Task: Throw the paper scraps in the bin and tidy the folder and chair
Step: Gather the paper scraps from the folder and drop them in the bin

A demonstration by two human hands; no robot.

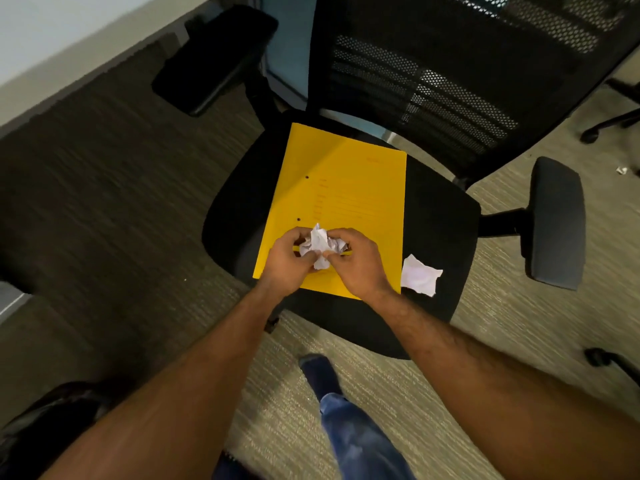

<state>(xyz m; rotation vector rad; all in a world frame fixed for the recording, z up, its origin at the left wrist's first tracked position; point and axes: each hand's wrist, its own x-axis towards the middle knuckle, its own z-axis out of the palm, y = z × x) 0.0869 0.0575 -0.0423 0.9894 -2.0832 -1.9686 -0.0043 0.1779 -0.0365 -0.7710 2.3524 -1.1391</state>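
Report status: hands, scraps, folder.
Both hands, left and right, bunching scraps over folder. One scrap loose on seat. No bin visible.

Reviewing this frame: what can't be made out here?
All head view.
- Bin: not in frame.
- Folder: print too faint to read; near edge hidden by left hand and right hand.
- Crumpled paper: the fingers hide how many scraps it is.
- White speck on the carpet, right edge: too small to identify.
- Chair base: hidden under the seat.
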